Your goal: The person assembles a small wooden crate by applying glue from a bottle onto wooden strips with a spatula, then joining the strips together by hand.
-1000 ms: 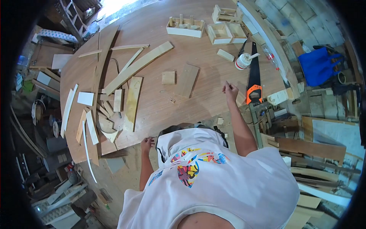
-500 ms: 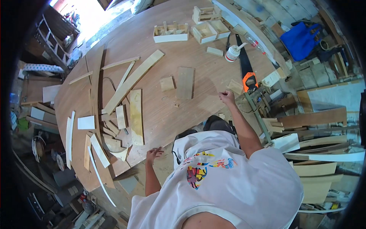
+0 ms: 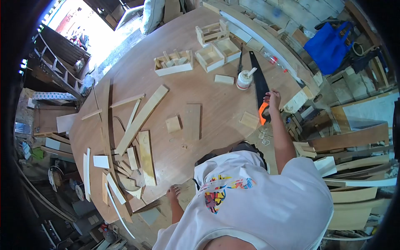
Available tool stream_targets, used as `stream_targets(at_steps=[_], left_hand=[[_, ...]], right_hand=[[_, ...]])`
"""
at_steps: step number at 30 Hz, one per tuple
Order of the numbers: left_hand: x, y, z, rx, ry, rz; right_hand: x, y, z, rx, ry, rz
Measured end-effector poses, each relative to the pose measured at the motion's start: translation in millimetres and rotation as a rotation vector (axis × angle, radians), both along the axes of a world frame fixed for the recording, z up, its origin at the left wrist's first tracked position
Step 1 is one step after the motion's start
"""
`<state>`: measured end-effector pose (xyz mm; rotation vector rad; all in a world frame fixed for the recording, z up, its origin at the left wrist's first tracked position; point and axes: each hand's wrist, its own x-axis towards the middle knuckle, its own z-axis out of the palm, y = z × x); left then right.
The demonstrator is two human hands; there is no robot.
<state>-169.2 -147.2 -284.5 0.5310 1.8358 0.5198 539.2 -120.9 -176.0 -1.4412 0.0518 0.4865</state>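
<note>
At the right of the head view, a handsaw [image 3: 260, 79] with a dark blade and an orange handle lies on the table. My right hand [image 3: 273, 100] is at that handle, its fingers curled over the right side and hiding part of it. A white glue bottle [image 3: 243, 81] with a stick in its mouth stands left of the blade. Just left of the handle is a small wood block [image 3: 249, 120]. My left hand [image 3: 173, 192] hangs by the table's near edge, fingers loosely apart, holding nothing. The nearest piece to it is a yellowish board [image 3: 146, 158].
Small wooden boxes [image 3: 174, 71] stand at the table's far side. Two flat wood pieces, one a board [image 3: 192, 121], lie mid-table. Planks and offcuts [image 3: 141, 118] cover the left. Stacked boards [image 3: 354, 193] fill the right side, below a blue bag [image 3: 329, 43].
My right hand has moved from the table's near edge to the saw handle. My left hand stays low by the edge. The view has shifted, with the saw still beside the bottle.
</note>
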Motion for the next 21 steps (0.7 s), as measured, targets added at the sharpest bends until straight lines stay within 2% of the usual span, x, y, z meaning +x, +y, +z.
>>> stream_targets(at_steps=[2, 5, 8, 9, 11, 12, 14, 15, 17, 18, 19, 21], left_hand=[[27, 4, -8, 0.030, 0.036, 0.041], [70, 7, -7, -0.070, 0.100, 0.085], [110, -6, 24, 0.184, 0.231, -0.249], [117, -7, 20, 0.189, 0.232, -0.250], [128, -6, 10, 0.112, -0.426, 0.238], [149, 0, 28, 0.112, -0.422, 0.236], [208, 15, 110, 0.139, -0.037, -0.294], [221, 22, 125, 0.133, -0.034, -0.297], [241, 36, 141, 0.020, -0.224, -0.200], [248, 29, 139, 0.349, -0.050, -0.553], [245, 27, 131, 0.340, -0.047, -0.551], [229, 18, 86, 0.126, -0.159, -0.146]], right_hand=[[36, 11, 3, -0.025, 0.019, -0.011], [78, 38, -1, -0.080, 0.031, 0.033], [116, 74, -3, -0.113, -0.015, 0.149], [127, 89, -2, -0.148, -0.038, 0.213], [147, 120, -4, -0.156, -0.044, 0.260], [159, 138, -15, -0.211, -0.157, 0.336], [171, 165, -17, -0.311, -0.331, 0.473], [186, 180, -31, -0.316, -0.325, 0.472], [218, 220, -72, -0.460, -0.749, 0.586], [227, 234, -71, -0.464, -0.741, 0.591], [234, 249, -62, -0.563, -0.799, 0.641], [250, 280, -57, -0.667, -0.851, 0.698]])
